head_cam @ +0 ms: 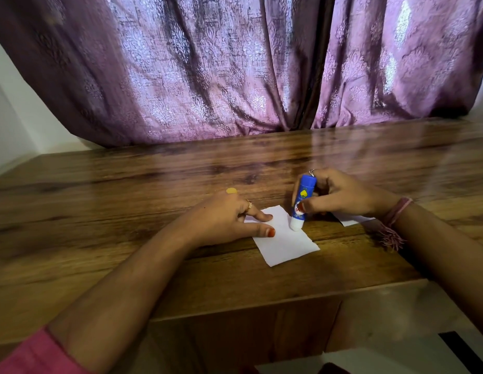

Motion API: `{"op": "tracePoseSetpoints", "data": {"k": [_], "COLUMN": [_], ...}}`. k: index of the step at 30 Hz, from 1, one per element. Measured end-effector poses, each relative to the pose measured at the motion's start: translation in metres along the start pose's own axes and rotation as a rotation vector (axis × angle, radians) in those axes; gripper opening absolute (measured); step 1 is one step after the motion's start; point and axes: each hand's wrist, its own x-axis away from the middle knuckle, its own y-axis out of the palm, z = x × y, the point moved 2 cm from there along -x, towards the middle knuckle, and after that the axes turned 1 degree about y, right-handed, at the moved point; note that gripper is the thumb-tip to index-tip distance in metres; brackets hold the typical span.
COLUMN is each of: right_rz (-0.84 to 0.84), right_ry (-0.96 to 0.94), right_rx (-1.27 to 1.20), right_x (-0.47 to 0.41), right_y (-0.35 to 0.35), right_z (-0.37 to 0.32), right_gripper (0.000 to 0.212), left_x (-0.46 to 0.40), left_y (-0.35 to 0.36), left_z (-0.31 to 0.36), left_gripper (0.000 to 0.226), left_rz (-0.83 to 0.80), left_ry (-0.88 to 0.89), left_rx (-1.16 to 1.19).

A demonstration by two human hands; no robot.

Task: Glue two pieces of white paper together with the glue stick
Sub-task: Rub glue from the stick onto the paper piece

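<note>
A small white paper (284, 242) lies on the wooden table (154, 184) in front of me. My left hand (226, 220) rests on its left part, thumb and a finger pressing it flat. My right hand (340, 194) grips a blue glue stick (303, 201), tip down, its white end touching the paper near the upper right edge. A second white paper (352, 219) lies to the right, mostly hidden under my right hand and wrist. A yellow cap (231, 190) sits on the table just beyond my left hand.
Purple patterned curtains (235, 63) hang behind the table's far edge. The table's near edge (261, 306) runs below my forearms. A white wall (16, 125) is at the left.
</note>
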Motion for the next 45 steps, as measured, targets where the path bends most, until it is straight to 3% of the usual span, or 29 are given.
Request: {"op": "tracePoseSetpoints", "data": {"k": [15,21,26,32,37,45], "right_rz": [-0.017,-0.107,-0.055,-0.169,-0.116,-0.182], "right_ry": [-0.021,-0.024,-0.020,-0.011,-0.026,0.006], "right_rx": [-0.045,-0.032,-0.042,-0.029,-0.069,-0.079], "right_x": [0.005,0.008,0.008,0.011,0.010,0.014], "right_y": [0.001,0.003,0.000,0.002,0.002,0.001], "right_z": [-0.004,-0.007,-0.005,-0.009,-0.010,-0.009], "right_gripper": [0.009,0.018,0.007,0.014,0.010,0.007], "left_x": [0.001,0.002,0.002,0.002,0.001,0.000], "left_y": [0.001,0.000,0.000,0.000,0.001,0.001], "left_z": [0.000,0.000,0.000,0.000,-0.001,-0.003], "left_gripper": [0.066,0.063,0.062,0.064,0.064,0.062], "left_rz": [0.003,0.004,0.006,0.001,-0.012,0.014], "left_ry": [0.010,0.010,0.000,0.009,0.010,0.046], "left_rx": [0.023,0.029,0.022,0.014,0.040,0.050]}}
